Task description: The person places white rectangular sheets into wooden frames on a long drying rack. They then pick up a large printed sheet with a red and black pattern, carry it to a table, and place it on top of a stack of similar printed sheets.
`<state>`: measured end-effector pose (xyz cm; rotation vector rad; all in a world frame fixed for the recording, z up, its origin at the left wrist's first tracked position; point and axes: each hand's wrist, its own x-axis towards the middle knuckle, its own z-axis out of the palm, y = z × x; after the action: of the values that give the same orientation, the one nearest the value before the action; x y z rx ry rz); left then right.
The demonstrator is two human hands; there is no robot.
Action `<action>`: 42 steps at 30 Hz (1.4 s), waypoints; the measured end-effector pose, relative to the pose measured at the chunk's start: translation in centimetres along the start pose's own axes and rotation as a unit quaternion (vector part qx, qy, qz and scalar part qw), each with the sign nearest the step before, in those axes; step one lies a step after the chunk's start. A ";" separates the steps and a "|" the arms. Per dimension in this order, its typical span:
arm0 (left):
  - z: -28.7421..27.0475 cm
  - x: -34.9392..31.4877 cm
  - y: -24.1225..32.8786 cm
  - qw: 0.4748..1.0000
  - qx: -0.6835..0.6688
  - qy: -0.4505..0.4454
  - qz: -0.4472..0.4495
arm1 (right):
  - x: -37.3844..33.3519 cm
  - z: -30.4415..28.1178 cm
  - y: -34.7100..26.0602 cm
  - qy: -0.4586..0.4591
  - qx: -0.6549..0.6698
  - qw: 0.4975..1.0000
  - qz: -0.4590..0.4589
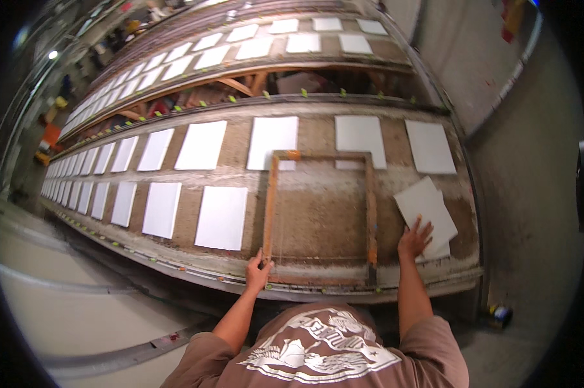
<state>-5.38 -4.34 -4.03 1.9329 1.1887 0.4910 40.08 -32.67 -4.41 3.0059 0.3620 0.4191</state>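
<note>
A wooden screen frame with thin, see-through mesh lies on the long table, its far edge overlapping two white sheets. At its near left corner, my left hand closes around the wooden side rail. To the right of the frame, two white sheets lie askew, one partly over the other. My right hand rests on them with fingers spread, gripping nothing. White rectangular sheets lie in two rows along the table, running off to the left.
The long table has a raised near rail with small coloured markers. Beyond a gap stands a second table, also laid with white sheets. A grey wall rises along the right. A small dark and yellow object sits low at the right.
</note>
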 end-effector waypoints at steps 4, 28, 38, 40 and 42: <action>-0.4 -0.3 0.0 1.000 0.007 -0.001 -0.003 | -0.5 -6.5 -4.5 -0.237 0.382 0.886 -0.110; 0.7 3.2 8.8 0.978 0.192 0.086 0.016 | 4.1 -20.7 -16.9 -0.218 0.460 0.837 -0.200; 17.1 8.0 23.5 0.980 -0.043 -0.162 0.105 | 11.7 -14.9 -13.8 -0.153 0.366 0.915 -0.080; 19.9 6.7 26.5 0.964 -0.112 -0.237 0.044 | 10.8 -9.9 -7.8 -0.219 0.261 0.940 -0.023; 22.4 6.1 28.5 0.949 -0.149 -0.278 0.002 | 8.6 -6.7 -2.5 -0.262 0.161 0.952 -0.014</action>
<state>28.60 -15.48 4.48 1.6556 0.6996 0.0983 45.69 -27.81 4.00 3.2437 0.4554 -0.4860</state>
